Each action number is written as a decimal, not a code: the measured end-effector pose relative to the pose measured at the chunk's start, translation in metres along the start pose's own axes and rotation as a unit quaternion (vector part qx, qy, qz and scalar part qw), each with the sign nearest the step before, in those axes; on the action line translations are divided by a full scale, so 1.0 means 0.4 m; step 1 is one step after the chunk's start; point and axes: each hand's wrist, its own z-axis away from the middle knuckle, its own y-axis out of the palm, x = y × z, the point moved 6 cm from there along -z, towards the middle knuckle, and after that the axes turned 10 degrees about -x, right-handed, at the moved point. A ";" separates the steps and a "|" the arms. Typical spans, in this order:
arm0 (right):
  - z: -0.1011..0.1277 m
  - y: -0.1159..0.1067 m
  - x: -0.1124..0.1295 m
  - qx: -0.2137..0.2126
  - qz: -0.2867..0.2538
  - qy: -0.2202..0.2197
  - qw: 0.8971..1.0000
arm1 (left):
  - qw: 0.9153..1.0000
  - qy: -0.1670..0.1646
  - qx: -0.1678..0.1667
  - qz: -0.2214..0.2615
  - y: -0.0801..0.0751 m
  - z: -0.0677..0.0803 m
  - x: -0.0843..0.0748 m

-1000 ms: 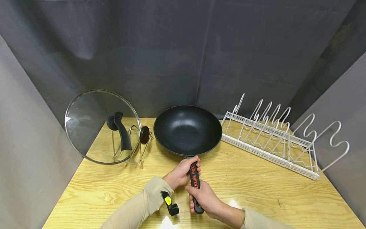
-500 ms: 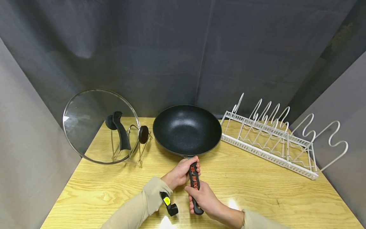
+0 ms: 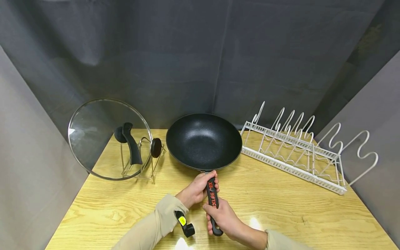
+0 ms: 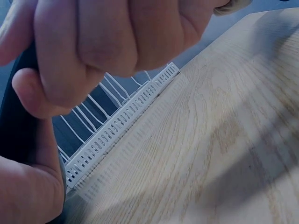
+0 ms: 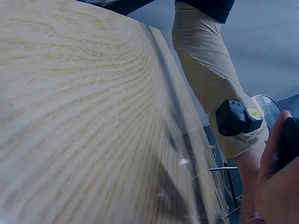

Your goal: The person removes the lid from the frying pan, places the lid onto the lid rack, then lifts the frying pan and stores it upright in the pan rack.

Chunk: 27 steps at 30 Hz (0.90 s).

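A black wok [image 3: 203, 142] sits at the middle of the table's far side, its bowl facing up. Its black handle [image 3: 212, 192] with red lettering points towards me. My left hand [image 3: 197, 189] grips the handle close to the wok, thumb along the top. Nearer to me, my right hand [image 3: 223, 216] holds the handle's end part. Curled fingers [image 4: 107, 37] are seen close up round the dark handle in the left wrist view. In the right wrist view, a hand [image 5: 280, 186] shows at the right edge, against the black handle.
A glass lid [image 3: 100, 139] with a dark rim and black knob stands upright in a thin wire stand [image 3: 153, 170] at left. At right lies a white wire rack [image 3: 293, 170] with wavy dividers. The wooden table [image 3: 265, 201] meets dark curtains [image 3: 187, 69] behind.
Both hands keep their grip on the wok handle, and the wok stays in place. Only a slight shift of the whole view shows.
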 end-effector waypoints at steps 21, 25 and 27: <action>0.020 -0.003 0.048 0.035 -0.002 -0.061 0.998 | 0.991 -0.011 0.089 0.096 0.059 0.037 -0.045; 0.022 -0.005 0.049 0.035 0.001 -0.071 0.997 | 0.990 -0.025 0.086 0.112 0.064 0.037 -0.043; 0.021 -0.006 0.048 0.037 0.002 -0.074 0.997 | 0.987 -0.033 0.093 0.128 0.069 0.037 -0.043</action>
